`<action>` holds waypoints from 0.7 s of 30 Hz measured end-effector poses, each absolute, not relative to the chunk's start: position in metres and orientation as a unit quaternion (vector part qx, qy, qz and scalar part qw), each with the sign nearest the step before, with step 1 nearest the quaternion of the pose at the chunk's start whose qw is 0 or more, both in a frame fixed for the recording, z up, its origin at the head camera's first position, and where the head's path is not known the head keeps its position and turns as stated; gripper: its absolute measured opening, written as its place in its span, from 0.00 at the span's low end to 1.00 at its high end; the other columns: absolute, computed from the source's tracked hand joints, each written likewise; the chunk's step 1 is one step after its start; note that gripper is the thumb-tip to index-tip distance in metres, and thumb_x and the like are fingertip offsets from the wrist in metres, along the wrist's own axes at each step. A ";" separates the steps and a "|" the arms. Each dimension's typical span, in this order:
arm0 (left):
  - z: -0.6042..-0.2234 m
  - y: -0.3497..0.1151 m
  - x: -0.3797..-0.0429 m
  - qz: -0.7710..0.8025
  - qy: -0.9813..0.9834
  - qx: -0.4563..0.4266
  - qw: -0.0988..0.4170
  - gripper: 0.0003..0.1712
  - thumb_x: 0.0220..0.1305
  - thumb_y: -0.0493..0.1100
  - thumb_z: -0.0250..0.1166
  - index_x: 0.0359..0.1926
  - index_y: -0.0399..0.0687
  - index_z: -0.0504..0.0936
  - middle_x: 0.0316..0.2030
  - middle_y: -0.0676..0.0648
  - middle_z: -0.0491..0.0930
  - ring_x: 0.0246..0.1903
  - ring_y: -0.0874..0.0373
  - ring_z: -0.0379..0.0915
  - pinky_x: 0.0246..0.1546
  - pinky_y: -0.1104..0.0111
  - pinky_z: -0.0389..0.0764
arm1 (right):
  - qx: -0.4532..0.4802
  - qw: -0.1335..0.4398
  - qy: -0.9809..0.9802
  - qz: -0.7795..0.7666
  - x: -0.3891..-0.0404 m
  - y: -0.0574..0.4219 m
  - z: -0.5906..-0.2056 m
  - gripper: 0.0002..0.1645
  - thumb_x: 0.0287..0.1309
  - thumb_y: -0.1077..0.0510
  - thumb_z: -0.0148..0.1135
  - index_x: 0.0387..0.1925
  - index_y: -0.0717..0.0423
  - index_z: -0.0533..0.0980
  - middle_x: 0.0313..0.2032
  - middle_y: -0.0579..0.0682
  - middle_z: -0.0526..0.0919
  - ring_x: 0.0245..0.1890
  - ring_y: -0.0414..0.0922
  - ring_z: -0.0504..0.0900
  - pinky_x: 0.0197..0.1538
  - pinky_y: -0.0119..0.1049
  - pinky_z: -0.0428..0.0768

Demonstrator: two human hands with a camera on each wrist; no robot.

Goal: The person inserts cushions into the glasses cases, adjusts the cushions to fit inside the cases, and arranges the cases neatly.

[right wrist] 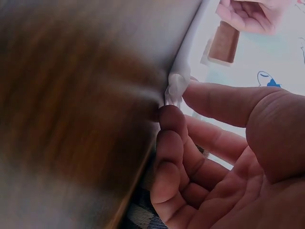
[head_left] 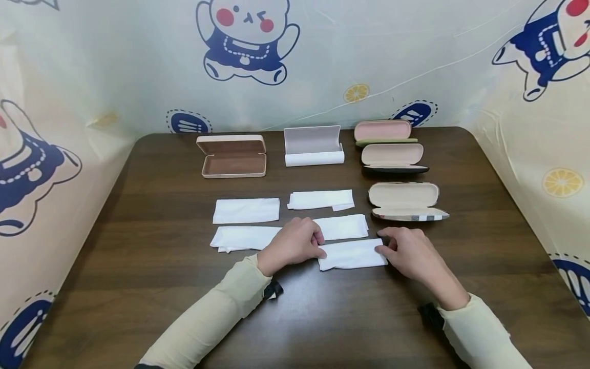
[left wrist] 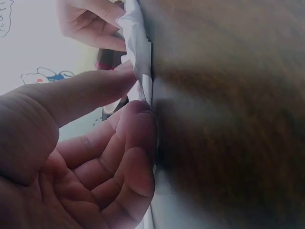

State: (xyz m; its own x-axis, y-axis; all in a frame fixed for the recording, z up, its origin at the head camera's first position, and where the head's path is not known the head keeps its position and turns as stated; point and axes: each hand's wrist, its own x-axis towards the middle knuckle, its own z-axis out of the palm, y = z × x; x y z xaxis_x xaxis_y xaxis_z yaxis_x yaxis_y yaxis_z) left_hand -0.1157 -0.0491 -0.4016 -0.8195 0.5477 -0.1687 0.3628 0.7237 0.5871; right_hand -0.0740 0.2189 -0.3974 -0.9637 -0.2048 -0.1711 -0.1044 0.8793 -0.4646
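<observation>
Head view shows the left hand (head_left: 295, 242) with its grip pinching the left end of a flat, folded white cloth strip (head_left: 353, 254), nearest the person on the dark brown wood-grain counter (head_left: 332, 323); the right hand (head_left: 415, 256) pinches the opposite end between thumb and fingers. Four other folded white cloths (head_left: 246, 210) lie beyond it, with five open hinged cases (head_left: 234, 166) behind and to the right.

We cannot tell whether this is a home or a studio: pale sheeting (head_left: 143, 66) with cartoon animals (head_left: 245, 51) and citrus slices (head_left: 356, 93) encloses a dark wood-grain worktop (head_left: 332, 320).
</observation>
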 end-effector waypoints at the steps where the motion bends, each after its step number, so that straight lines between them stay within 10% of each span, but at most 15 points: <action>1: -0.402 -0.049 -0.116 0.271 0.915 0.248 0.164 0.10 0.49 0.44 0.81 0.28 0.49 0.86 0.19 0.60 0.76 0.25 0.64 0.73 0.31 0.69 0.75 | -0.079 0.109 0.963 -0.232 -0.074 0.219 -0.398 0.22 0.58 0.58 0.73 0.53 0.63 0.82 0.21 0.44 0.78 0.20 0.41 0.73 0.25 0.38 0.72; 21: -0.401 -0.047 -0.114 0.247 0.920 0.255 0.163 0.12 0.51 0.44 0.80 0.22 0.53 0.82 0.18 0.59 0.75 0.23 0.62 0.72 0.27 0.68 0.74 | -0.092 0.074 0.961 -0.250 -0.071 0.216 -0.399 0.09 0.58 0.61 0.71 0.29 0.51 0.76 0.20 0.42 0.74 0.21 0.42 0.71 0.27 0.39 0.71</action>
State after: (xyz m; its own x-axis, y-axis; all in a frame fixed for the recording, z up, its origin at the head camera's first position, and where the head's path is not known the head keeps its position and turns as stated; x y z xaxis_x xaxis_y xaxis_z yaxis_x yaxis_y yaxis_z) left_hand -0.1139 -0.0474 -0.4009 -0.8165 0.5507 -0.1735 0.3900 0.7476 0.5376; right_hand -0.0707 0.2158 -0.3992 -0.9722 -0.2139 -0.0955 -0.1401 0.8577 -0.4947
